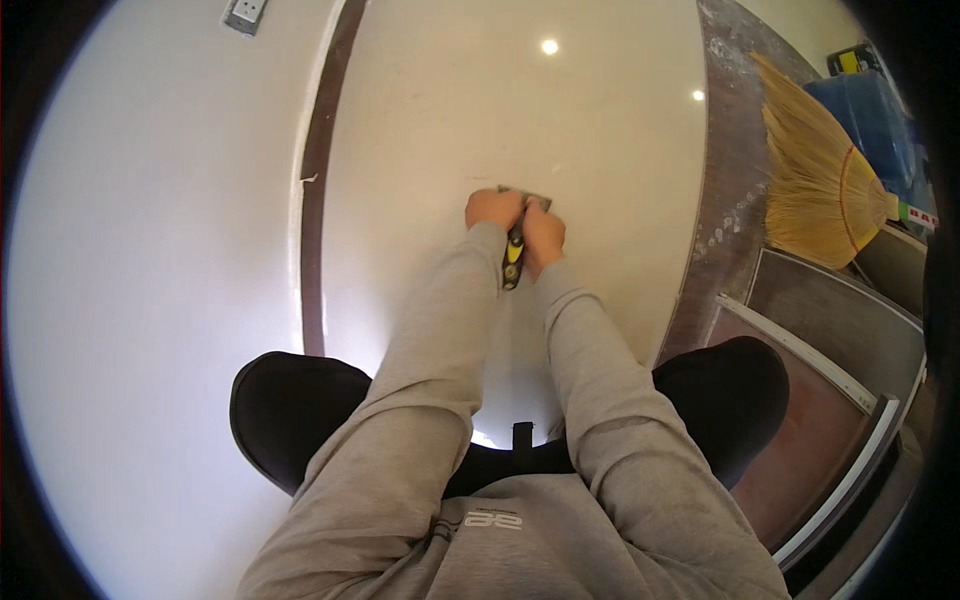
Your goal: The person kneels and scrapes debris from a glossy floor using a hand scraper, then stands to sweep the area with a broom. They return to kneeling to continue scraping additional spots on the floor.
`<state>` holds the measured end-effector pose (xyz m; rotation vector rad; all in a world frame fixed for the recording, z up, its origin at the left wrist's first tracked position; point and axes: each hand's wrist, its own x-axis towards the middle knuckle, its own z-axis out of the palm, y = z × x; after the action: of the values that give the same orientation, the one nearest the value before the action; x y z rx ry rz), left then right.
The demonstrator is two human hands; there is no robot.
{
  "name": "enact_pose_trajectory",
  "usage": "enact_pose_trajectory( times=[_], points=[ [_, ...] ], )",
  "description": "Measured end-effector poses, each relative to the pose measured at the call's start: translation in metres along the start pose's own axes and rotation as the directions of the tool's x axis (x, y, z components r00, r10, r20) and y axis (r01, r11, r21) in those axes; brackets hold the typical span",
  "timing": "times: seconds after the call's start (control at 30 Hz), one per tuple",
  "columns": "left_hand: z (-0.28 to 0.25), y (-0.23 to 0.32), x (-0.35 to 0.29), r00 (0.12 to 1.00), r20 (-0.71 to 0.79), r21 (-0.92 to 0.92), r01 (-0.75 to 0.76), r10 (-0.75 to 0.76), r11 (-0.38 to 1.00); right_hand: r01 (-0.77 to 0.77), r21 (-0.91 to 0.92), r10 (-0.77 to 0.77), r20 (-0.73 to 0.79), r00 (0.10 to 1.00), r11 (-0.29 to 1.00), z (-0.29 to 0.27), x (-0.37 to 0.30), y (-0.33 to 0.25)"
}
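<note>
A scraper with a black and yellow handle [513, 262] lies low over the glossy cream floor [430, 120], its handle pointing back toward me. Its flat, dark blade [538, 200] faces away from me and seems to touch the floor. My left hand [492, 208] is closed at the left of the blade end. On the other side, my right hand [543, 236] grips the scraper near where handle meets blade. My fingers partly hide the tool's middle.
A dark brown border strip [316, 180] runs along the white wall [170, 230] at left, with a socket [245, 14] up high. On the right are a dusty brown border [735, 130], a straw broom [815, 165], a blue container [868, 110] and leaning framed panels [790, 390].
</note>
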<state>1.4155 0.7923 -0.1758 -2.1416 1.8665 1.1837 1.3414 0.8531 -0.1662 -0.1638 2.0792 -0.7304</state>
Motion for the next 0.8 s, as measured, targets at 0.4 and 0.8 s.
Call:
enact_pose_trajectory(
  times=[0.4, 0.8],
  points=[
    [-0.008, 0.084, -0.008, 0.997, 0.031, -0.168, 0.08, -0.076, 0.983, -0.08, 0.424, 0.012, 0.161, 0.987, 0.902, -0.035, 0.068, -0.019],
    [-0.002, 0.064, 0.021, 0.989, 0.009, -0.252, 0.147, -0.15, 0.956, -0.098, 0.531, -0.011, 0.198, 0.98, 0.842, -0.02, 0.06, -0.033]
  ],
)
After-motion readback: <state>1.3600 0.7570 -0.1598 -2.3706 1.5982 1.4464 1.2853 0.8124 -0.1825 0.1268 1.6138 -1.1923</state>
